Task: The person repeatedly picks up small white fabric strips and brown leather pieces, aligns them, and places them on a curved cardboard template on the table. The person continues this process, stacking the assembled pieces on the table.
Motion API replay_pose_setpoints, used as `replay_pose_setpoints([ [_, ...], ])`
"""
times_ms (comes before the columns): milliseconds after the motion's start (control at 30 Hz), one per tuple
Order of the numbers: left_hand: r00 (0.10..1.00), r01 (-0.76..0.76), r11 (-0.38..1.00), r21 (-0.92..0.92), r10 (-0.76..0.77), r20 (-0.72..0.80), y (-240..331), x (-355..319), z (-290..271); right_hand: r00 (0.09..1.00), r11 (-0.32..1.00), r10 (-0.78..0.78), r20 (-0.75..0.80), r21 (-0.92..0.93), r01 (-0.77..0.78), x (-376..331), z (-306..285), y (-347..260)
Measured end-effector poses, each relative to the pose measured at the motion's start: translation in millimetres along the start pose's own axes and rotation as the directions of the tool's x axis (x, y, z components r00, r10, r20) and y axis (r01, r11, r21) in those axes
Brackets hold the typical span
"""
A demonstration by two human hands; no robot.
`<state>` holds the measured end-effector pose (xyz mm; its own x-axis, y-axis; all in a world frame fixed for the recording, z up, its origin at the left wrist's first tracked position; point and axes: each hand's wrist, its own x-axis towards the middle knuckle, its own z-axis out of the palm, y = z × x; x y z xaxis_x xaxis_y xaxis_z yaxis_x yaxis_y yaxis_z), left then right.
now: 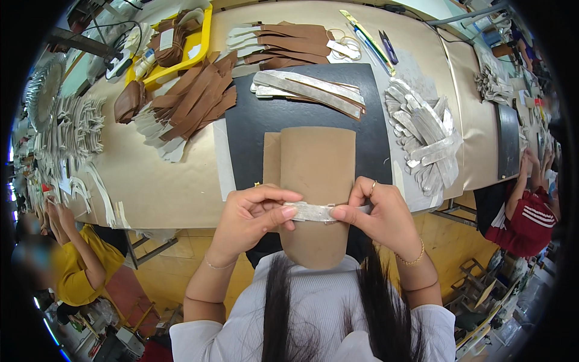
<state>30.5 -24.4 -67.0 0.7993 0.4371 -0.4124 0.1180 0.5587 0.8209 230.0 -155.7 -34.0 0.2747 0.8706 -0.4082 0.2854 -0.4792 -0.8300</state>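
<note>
The strip (312, 212) is mottled silver-white, the form (317, 160) plain tan, the mat (371, 142) black. At ten o'clock, reddish-brown strips (202, 99); eleven, yellow tray (207, 33); three, maroon shirt (531, 220) striped white.

Shows as a narrow, flat, mottled whitish-grey strip (310, 212), pinched near both ends, roughly level. Crosses the nearer half of a smooth, matt, tan-brown slab (317, 163), longer than wide, its near end rounded.
</note>
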Motion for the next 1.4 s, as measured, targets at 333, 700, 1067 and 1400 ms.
replay_pose_setpoints([
  [333,0.993,-0.117,0.978,-0.175,0.118,-0.007,-20,-1,-11,0.999,0.981,-0.045,0.016,0.191,0.041,-3,-7,27],
  [700,0.987,-0.157,0.972,-0.173,0.149,-0.061,-31,-2,-12,0.997,0.994,0.013,0.074,0.106,-0.021,2,-13,16],
  [1067,0.984,-0.179,0.939,-0.293,0.173,-0.047,-41,-1,-14,0.988,0.778,0.106,0.116,0.609,-0.154,-2,-6,85],
  [1400,0.981,-0.188,0.959,-0.214,0.173,-0.090,-45,-4,-16,0.989,0.745,0.044,0.138,0.656,-0.124,7,12,96],
])
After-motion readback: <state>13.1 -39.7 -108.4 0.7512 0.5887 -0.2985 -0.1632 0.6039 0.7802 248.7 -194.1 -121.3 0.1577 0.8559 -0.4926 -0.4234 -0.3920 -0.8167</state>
